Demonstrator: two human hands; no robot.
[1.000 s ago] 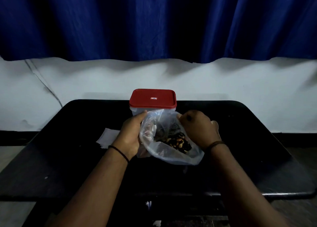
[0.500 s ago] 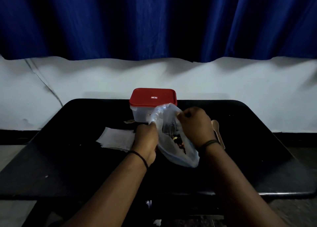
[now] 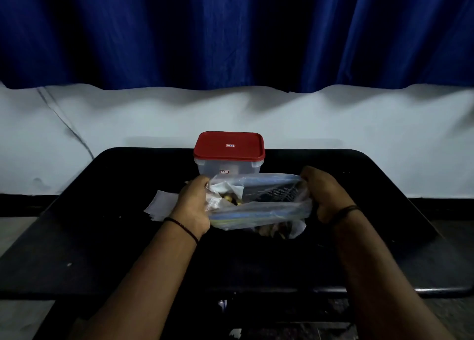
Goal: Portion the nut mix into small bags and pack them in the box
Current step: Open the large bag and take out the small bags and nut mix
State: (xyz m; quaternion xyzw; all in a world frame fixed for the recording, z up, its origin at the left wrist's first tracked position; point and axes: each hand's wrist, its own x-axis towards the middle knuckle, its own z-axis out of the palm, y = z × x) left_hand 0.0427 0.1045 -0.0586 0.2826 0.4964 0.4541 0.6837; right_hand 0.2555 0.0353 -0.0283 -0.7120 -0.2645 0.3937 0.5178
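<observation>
Left hand, right hand grip bag stretched between them.

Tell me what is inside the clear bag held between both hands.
Inside the clear bag: nuts and a dark printed packet. Folds of plastic cover the rest.

Both forearms reach forward from the bottom of the view, angling inward, each with a thin dark band at the wrist. The left hand is curled with its back toward the camera, fingers closed on one side of a clear plastic bag. The right hand is fisted likewise on the opposite side, well apart from the left.
</observation>
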